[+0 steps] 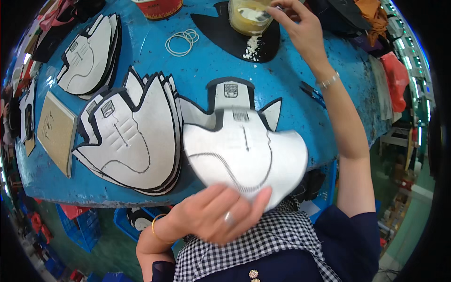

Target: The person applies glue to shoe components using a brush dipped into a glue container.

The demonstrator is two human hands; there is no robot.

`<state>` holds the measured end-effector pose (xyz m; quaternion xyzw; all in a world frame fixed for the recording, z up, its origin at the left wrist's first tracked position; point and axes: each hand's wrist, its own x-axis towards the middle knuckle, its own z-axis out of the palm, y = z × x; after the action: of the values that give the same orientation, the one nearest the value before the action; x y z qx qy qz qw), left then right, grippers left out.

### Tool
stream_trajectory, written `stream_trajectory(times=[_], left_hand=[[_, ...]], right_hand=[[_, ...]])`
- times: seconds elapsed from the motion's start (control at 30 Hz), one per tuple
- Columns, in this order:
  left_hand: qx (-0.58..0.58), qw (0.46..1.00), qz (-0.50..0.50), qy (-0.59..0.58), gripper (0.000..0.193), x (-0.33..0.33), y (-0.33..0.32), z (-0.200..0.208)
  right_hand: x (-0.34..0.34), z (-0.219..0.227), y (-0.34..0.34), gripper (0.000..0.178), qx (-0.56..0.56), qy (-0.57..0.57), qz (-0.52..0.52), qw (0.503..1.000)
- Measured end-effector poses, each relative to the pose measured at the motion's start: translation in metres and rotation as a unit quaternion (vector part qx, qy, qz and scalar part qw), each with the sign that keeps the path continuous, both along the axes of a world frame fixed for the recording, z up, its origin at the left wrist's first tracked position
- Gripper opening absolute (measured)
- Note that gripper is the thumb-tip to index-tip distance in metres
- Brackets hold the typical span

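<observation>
My left hand (215,211), near my apron, pinches the lower edge of a white shoe upper (239,160) with black stitched lines. It is slightly blurred and tilted up at the table's edge. Another white shoe upper (231,98) shows partly behind it. At the far side, my right hand (300,28) is closed on a small brush (267,15), its tip at the mouth of a yellowish tub (238,24) holding white paste. The brush's handle is mostly hidden by my fingers. Left of the held upper lies a stack of white shoe uppers (136,150) with dark edges.
A second stack of uppers (87,61) lies at the far left, near a brown notebook (56,131). Rubber bands (182,43) and a red tub (157,8) are at the back. White crumbs spot a black sheet (216,29). Scissors-like dark handles (312,92) lie rightward.
</observation>
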<state>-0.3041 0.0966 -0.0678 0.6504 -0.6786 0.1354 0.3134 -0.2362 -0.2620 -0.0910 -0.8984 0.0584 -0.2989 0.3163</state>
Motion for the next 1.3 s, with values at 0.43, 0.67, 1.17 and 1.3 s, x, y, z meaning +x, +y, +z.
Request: stream_trajectory(times=[0.43,0.67,1.17,1.3], left_hand=[[0.134,0.928,0.348,0.015,0.029,0.036,0.082,-0.003],[0.142,0.974,0.122,0.129,0.031,-0.006,0.024,-0.037],[0.204,0.971,0.122,0.023,0.030,-0.008,0.011,-0.040],[0.206,0.969,0.118,0.072,0.033,-0.001,0.008,-0.041]], right_hand=[[0.009,0.003,-0.008,0.016,-0.063,0.016,-0.021,0.998],[-0.070,0.005,0.071,0.020,0.116,0.148,0.150,0.971],[-0.081,-0.018,0.110,0.020,-0.147,0.040,0.167,0.974],[-0.096,-0.009,0.119,0.019,-0.140,0.049,0.249,0.957]])
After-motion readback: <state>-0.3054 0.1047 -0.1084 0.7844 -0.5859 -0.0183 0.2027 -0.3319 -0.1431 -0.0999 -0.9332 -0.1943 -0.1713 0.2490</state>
